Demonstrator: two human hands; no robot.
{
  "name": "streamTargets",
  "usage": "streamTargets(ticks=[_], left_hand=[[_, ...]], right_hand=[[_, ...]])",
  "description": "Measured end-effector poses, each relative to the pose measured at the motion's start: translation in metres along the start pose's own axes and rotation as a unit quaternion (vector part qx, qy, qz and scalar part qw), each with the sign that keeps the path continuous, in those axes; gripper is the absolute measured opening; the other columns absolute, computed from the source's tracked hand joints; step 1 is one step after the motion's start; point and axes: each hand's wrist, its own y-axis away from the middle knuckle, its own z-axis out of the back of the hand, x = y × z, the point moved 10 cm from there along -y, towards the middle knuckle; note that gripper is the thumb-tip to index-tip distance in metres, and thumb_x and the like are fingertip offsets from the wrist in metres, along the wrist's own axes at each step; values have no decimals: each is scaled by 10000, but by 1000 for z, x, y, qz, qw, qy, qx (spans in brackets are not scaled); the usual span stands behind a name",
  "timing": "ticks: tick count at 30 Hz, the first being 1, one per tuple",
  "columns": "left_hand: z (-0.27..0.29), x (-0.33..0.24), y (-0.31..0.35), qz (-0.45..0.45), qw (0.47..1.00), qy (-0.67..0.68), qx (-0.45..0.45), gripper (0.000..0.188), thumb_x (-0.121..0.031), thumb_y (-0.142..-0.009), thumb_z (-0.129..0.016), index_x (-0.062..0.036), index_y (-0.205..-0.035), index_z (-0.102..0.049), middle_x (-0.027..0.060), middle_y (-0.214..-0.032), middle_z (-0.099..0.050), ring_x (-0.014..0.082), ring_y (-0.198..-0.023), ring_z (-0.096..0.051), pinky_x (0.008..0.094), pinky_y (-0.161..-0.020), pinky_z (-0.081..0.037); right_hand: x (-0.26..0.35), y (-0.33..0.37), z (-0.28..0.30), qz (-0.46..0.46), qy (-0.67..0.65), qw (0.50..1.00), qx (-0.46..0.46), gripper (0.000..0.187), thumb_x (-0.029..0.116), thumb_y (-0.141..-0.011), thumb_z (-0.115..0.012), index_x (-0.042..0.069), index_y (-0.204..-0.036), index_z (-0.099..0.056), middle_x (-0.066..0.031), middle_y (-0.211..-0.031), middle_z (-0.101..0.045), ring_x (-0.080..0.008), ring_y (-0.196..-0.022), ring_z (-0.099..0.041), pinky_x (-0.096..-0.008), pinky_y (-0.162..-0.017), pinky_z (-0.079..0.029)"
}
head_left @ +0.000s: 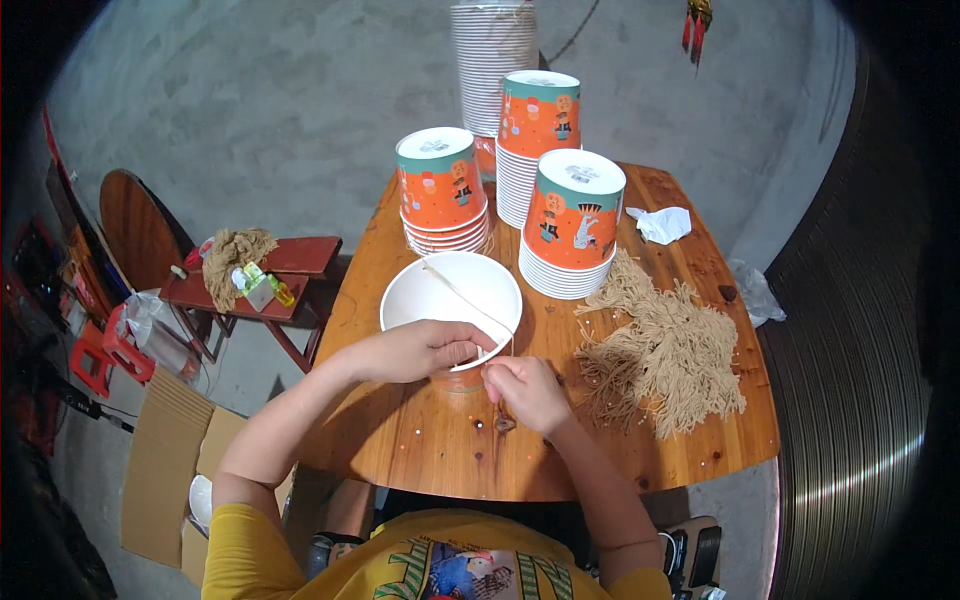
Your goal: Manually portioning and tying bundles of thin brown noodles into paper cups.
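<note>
grey wall (300, 110) behind red bench (308, 256)

It seemed a makeshift workroom: stacked paper tubs (573, 220) and heaped tan strings (670, 350) sat on the wooden table (390, 445), a bare grey wall (300, 120) rose behind it, a ribbed shutter (850, 350) to its right.

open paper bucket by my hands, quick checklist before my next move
1. Bucket mouth up: ok.
2. Left hand at the near rim: ok.
3. Cord lying across the mouth: ok.
4. Right hand gripping the cord: cannot tell, fingertips hide it.
5. More cords on the right: ok.
6. Tabletop clean: not ok, small white bits are scattered there.
</note>
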Motion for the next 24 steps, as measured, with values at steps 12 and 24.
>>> streamTargets(ticks=[12, 24], left_hand=[[15, -2, -11, 15, 984, -161, -81, 140, -176, -970, -530, -37, -965, -526, 57, -843, -586, 150, -804, -543, 314, -738, -455], [17, 0, -24, -22, 972, 190, -137, 128, -185, -1018, -456, -73, -965, -486, 15, -824, -585, 74, -712, -488, 222, -661, -428]], right_hand=[[34, 16, 17, 102, 64, 992, -40, 175, 187, -846, -605, 33, -763, -596, -117, -625, -572, -269, -613, -600, -368, -602, -453], [69, 4, 42, 188, 210, 959, -17, 143, 147, -830, -671, 17, -844, -614, -83, -700, -584, -218, -643, -563, -334, -609, -451]])
